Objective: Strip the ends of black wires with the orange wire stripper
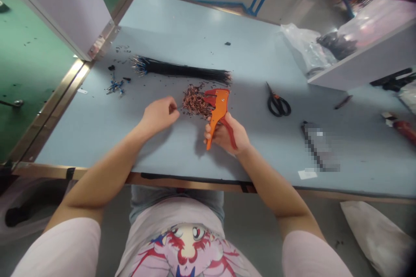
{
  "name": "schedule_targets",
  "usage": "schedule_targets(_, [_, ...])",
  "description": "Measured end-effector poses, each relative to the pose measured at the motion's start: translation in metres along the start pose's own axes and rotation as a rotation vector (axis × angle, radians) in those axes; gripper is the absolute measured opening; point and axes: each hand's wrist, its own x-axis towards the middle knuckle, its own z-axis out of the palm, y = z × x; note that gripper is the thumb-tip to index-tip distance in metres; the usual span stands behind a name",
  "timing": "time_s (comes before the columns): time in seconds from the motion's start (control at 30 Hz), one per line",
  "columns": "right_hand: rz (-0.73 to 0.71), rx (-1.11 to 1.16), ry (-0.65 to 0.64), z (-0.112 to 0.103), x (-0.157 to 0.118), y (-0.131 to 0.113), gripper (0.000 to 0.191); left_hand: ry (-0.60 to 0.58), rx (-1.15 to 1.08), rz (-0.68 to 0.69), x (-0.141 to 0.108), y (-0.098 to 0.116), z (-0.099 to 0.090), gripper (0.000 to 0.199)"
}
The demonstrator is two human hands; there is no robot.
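The right hand [238, 134] was wrapped around an orange and red hand-held wire stripper [222, 104], fingers on the orange handle and palm against the red one. The two handles stood apart at their lower ends, and the tool's head was tipped up and away from the person, over the right side of a heap of short copper-coloured pieces [195, 101]. Whether anything sat between its jaws could not be told.

The left hand [159, 114] hovered just left of that heap, its fingers curled in toward the thumb (the fingertips were too small and blurred to tell whether they pinched a wire).

Beyond the heap, a long bundle of black wires [185, 69] lay crosswise on the pale blue bench [253, 52], blue and metal ends at its left, bare coppery ends at its right. Left of the hands, near the bundle's left end, was a loose cluster of blue terminals [114, 87], with dark scraps around it.

To the right of the stripper lay black-handled scissors [275, 96], points away from the person; nearer the edge were a pixelated dark object [320, 145] and a white slip [307, 175].
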Motion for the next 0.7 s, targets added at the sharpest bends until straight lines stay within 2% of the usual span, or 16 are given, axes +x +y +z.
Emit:
schedule_targets(0.03, [-0.005, -0.001, -0.001, 0.000, 0.000, 0.000, 0.040, -0.084, 0.010, 0.019, -0.002, 0.002, 0.003, 0.002])
schedule_targets(0.07, [-0.009, -0.002, -0.002, 0.000, 0.001, 0.001, 0.040, -0.145, 0.019, 0.042, -0.004, 0.004, 0.006, 0.004])
schedule_targets(0.13, [-0.011, -0.004, -0.001, 0.000, 0.001, 0.002, 0.039, -0.158, 0.011, 0.080, -0.007, 0.010, 0.012, 0.008])
schedule_targets(0.27, [-0.020, -0.014, 0.008, -0.002, 0.002, 0.002, 0.036, 0.033, -0.055, 0.101, -0.002, 0.011, 0.013, 0.013])
schedule_targets(0.43, [-0.070, -0.140, 0.088, -0.007, 0.003, 0.001, 0.038, 0.232, -0.004, -0.004, 0.013, -0.010, -0.004, 0.010])
schedule_targets(0.53, [-0.131, -0.425, 0.216, -0.007, 0.001, 0.001, 0.041, 0.277, 0.091, -0.144, 0.020, -0.023, -0.016, 0.015])
schedule_targets(0.63, [-0.227, -0.922, 0.302, 0.001, -0.006, 0.003, 0.035, 0.297, 0.210, -0.303, 0.025, -0.034, -0.025, 0.021])
schedule_targets(0.7, [-0.312, -1.307, 0.285, 0.009, -0.010, 0.007, 0.032, 0.301, 0.280, -0.375, 0.026, -0.040, -0.028, 0.024])
